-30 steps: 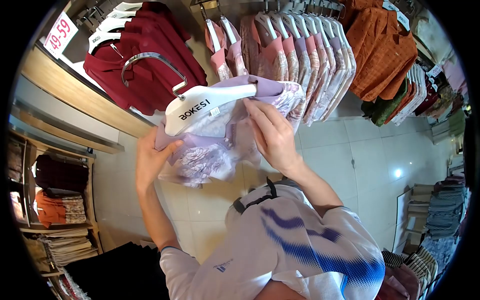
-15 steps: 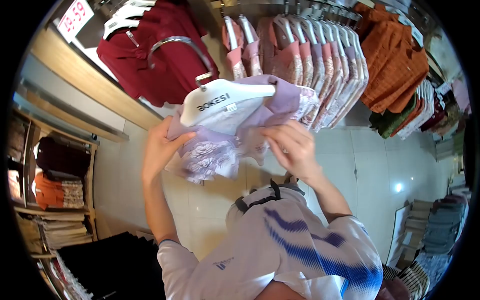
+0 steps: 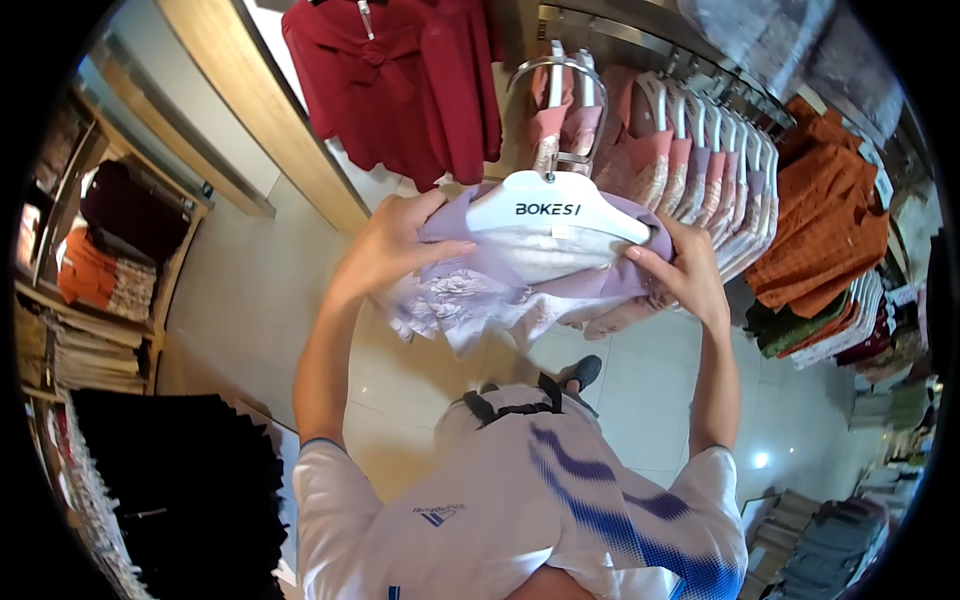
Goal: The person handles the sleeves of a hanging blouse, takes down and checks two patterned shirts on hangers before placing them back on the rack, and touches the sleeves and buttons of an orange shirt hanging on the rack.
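In front of me is a lilac shirt (image 3: 455,295) with a pale floral pattern, hanging on a white hanger (image 3: 545,205) printed BOKESI, its metal hook pointing up. My left hand (image 3: 395,245) grips the shirt's left shoulder, thumb on the collar and fingers behind the cloth. On the other side my right hand (image 3: 690,265) pinches the right shoulder beside the hanger's end, its thumb on the collar. Both hands hold the shirt spread between them. Fingers behind the fabric are hidden.
Dark red blouses (image 3: 400,90) hang at the upper left. A rail of pink and lilac floral shirts (image 3: 690,170) runs behind the held shirt, with orange shirts (image 3: 825,230) farther right. Shelves (image 3: 100,345) with folded clothes stand left, and black garments (image 3: 180,490) lie lower left.
My right hand has moved from the shirt's front opening out to its right shoulder. The shirt and hanger now face me more squarely and level. My view has shifted left.
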A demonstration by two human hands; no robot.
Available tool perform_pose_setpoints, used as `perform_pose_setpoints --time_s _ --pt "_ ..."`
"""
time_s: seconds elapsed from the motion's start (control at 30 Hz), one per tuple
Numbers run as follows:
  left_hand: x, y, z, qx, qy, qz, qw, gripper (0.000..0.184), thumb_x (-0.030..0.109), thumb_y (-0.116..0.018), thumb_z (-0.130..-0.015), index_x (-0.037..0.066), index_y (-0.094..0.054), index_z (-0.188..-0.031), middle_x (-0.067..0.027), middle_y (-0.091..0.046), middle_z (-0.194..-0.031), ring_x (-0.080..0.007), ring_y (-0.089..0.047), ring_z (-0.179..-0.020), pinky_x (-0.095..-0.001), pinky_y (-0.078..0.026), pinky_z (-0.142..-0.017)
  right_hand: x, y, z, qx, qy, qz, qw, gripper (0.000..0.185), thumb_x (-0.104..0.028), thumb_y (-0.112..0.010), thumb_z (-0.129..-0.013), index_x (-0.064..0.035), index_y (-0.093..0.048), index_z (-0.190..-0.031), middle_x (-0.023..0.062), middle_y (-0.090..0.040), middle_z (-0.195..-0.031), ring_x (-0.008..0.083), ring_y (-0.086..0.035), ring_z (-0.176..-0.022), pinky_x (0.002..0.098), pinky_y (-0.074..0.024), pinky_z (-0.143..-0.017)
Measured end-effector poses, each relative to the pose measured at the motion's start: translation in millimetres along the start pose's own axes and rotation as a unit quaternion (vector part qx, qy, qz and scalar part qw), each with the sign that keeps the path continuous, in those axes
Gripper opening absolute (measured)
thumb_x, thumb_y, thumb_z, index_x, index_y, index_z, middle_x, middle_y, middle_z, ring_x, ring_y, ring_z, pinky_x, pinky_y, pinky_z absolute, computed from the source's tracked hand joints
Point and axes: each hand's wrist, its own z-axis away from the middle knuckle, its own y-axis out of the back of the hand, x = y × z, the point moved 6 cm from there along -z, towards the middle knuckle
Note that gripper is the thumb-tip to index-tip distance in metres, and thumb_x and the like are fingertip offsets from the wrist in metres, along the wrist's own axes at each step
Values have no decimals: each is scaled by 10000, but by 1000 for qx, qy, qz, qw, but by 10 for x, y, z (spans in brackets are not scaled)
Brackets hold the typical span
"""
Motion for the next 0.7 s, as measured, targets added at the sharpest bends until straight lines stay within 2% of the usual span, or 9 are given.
perform_pose_setpoints --time_s 0.07,0.23,0.3,0.33,0.4,0.43,0.5,0.63,0.7 --pt "-46 19 -29 -12 -7 18 1000 409 294 -791 -702 -5 -532 -811 -99 -534 -603 -159 -522 -543 -294 -414 -528 -46 -15 32 49 17 34 998 386 -343 -683 -797 13 -635 -939 194 -598 -667 356 -606 -623 364 -466 -593" --pt "-100 -9 -15 -24 6 47 999 477 262 -818 -670 6 -514 -932 -91 -570 -737 -166 -553 -637 -292 -447 -609 -146 -9 57 27 1 109 994 396 -363 -641 -824 9 -617 -957 220 -587 -666 376 -599 -624 403 -461 -586" --pt "4 63 117 150 -105 -10 983 551 187 -834 -647 10 -479 -1030 -108 -564 -867 -179 -550 -762 -304 -451 -709 -112 48 100 22 -12 117 993 390 -360 -643 -823 10 -616 -945 220 -579 -653 376 -596 -620 402 -460 -583" --pt "23 5 179 149 -105 -9 983 551 187 -834 -647 10 -479 -1030 -108 -564 -867 -179 -550 -762 -304 -451 -709 -83 75 124 18 -24 127 991 384 -357 -644 -823 10 -615 -934 221 -570 -639 377 -594 -616 400 -459 -580" --pt "91 60 443 341 -82 -131 927 532 104 -802 -689 2 -462 -1085 -121 -536 -970 -190 -523 -869 -318 -434 -796 -69 135 170 37 -22 113 993 373 -343 -652 -820 14 -612 -921 220 -558 -617 376 -587 -597 395 -454 -569" --pt "75 -80 547 340 -82 -131 928 532 104 -802 -689 2 -462 -1085 -121 -536 -970 -190 -523 -869 -318 -434 -796 -42 158 194 42 -39 98 994 368 -333 -655 -820 18 -608 -922 219 -557 -616 376 -586 -593 392 -453 -567" --pt "-149 -362 718 383 -55 65 920 459 55 -742 -754 -12 -461 -1110 -123 -523 -1012 -190 -511 -878 -306 -425 -808 5 184 235 47 -63 71 994 360 -308 -658 -824 31 -597 -930 221 -558 -623 374 -588 -591 377 -451 -563" --pt "-210 -773 585 377 -33 192 906 367 24 -675 -817 -14 -463 -1113 -110 -531 -1007 -178 -514 -870 -284 -414 -791 -8 172 248 41 -66 67 995 352 -296 -656 -827 35 -596 -931 224 -560 -629 370 -590 -591 363 -451 -564" --pt "-249 -829 516 388 -2 389 836 277 56 -637 -864 2 -488 -1091 -60 -559 -950 -125 -506 -840 -262 -405 -754 9 170 264 71 -48 74 994 344 -284 -659 -825 38 -595 -926 222 -559 -627 360 -587 -574 353 -448 -560"
